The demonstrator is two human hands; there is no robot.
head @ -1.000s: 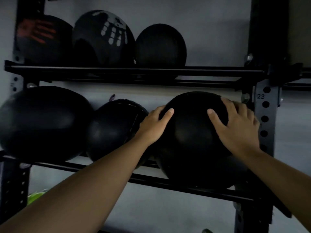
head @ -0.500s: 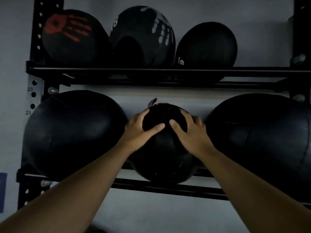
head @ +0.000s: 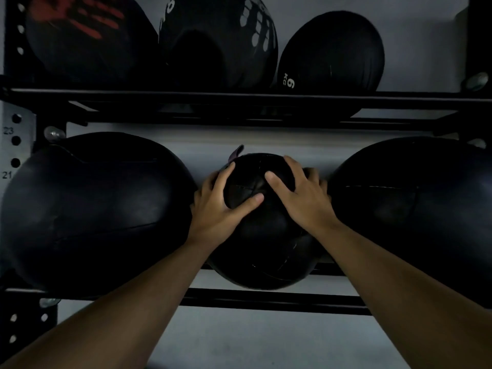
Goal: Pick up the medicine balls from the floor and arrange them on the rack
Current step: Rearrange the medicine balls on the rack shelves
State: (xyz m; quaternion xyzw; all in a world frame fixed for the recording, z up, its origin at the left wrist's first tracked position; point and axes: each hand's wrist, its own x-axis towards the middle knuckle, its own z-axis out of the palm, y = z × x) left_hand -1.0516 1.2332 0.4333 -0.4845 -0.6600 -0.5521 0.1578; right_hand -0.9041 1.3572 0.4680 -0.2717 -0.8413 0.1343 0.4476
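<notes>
A small black stitched medicine ball (head: 263,251) sits in the middle of the lower shelf of the black rack (head: 239,102). My left hand (head: 222,206) grips its upper left side and my right hand (head: 300,198) grips its upper right side, fingers spread over the top. A large black ball (head: 95,209) lies to its left and another large black ball (head: 415,214) to its right, both on the same shelf. A small purple tab pokes up behind the middle ball.
The upper shelf holds three balls: one with a red handprint (head: 85,38), one with a white handprint (head: 218,41), one marked 6 KG (head: 332,51). A perforated rack upright (head: 16,145) stands at left. A grey wall is behind.
A second ago both hands were on the right large ball. They shifted onto the small middle ball, and the view has since closed in on it with the hands wrapped further around.
</notes>
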